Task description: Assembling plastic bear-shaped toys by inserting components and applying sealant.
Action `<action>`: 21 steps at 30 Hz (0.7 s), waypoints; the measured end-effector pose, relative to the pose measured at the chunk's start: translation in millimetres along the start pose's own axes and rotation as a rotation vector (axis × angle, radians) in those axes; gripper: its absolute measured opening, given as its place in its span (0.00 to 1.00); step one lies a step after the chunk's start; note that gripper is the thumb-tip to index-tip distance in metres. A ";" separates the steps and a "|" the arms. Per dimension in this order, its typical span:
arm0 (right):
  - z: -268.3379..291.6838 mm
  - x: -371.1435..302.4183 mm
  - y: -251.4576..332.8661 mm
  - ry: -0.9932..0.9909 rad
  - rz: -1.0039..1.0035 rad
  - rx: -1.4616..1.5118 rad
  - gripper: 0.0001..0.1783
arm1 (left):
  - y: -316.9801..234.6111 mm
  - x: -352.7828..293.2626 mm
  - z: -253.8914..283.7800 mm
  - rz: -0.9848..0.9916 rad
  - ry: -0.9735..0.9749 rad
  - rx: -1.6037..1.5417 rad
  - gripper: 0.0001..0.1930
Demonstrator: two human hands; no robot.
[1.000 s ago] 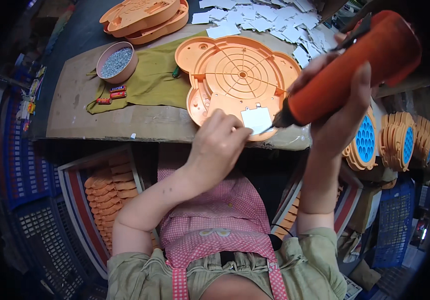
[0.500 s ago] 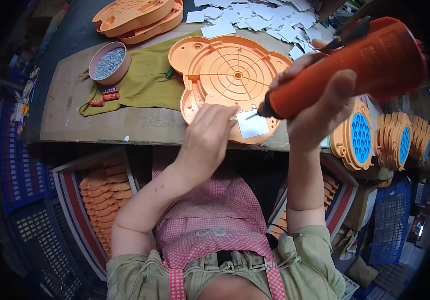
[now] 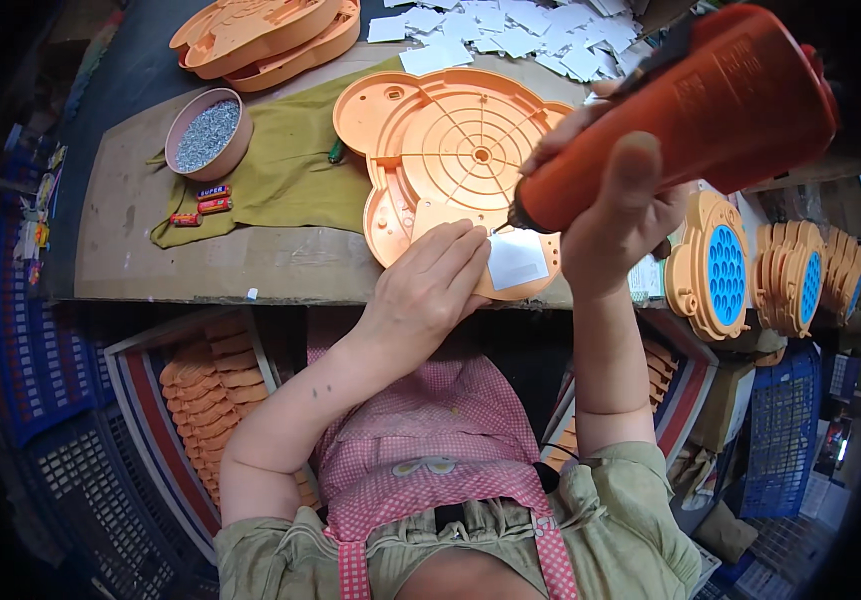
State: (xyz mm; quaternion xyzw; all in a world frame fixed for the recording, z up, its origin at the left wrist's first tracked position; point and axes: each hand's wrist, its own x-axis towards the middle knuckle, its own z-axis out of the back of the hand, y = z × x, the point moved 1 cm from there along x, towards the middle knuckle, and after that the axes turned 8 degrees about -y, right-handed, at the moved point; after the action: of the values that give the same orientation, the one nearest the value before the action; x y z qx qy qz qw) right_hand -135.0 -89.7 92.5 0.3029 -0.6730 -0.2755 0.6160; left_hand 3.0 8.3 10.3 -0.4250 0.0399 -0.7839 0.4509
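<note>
My right hand (image 3: 625,215) is wrapped round a red-orange power screwdriver (image 3: 675,110), tilted with its bit down at the top left corner of a white square cover (image 3: 518,262). This cover lies at the near side of an orange plastic shell (image 3: 450,135), round and ribbed inside with rounded ears. My left hand (image 3: 425,285) is closed on the shell's near edge, fingers together on top beside the cover and thumb along the front. Its fingertips come close to the bit. Any screw under the bit is too small to make out.
A bowl of small metal screws (image 3: 208,135) and several red batteries (image 3: 213,200) rest on an olive cloth (image 3: 295,170) at left. White covers (image 3: 510,30) are heaped at the back. More shells (image 3: 270,35) are stacked far left; orange parts with blue discs (image 3: 720,270) stand at right.
The screwdriver has moved left and its bit has come down to the cover's corner. My left hand has flattened onto the shell, which has shifted slightly nearer.
</note>
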 end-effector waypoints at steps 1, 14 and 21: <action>1.5 2.6 1.2 0.000 0.005 0.003 0.36 | 0.5 2.2 1.1 -0.003 -0.002 0.004 0.29; 84.9 49.2 -3.9 -0.115 -0.054 -0.321 0.28 | -20.0 34.5 -12.4 -0.030 0.224 0.347 0.42; 107.1 -45.5 -37.9 0.337 0.065 -0.857 0.29 | 4.9 24.9 13.3 -0.157 0.126 0.337 0.49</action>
State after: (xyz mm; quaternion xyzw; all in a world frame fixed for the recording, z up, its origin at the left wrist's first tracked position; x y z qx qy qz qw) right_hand -236.4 -81.2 24.6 0.0401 -0.3981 -0.4565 0.7947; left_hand 9.8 -8.8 32.3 -0.2955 -0.0971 -0.8372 0.4498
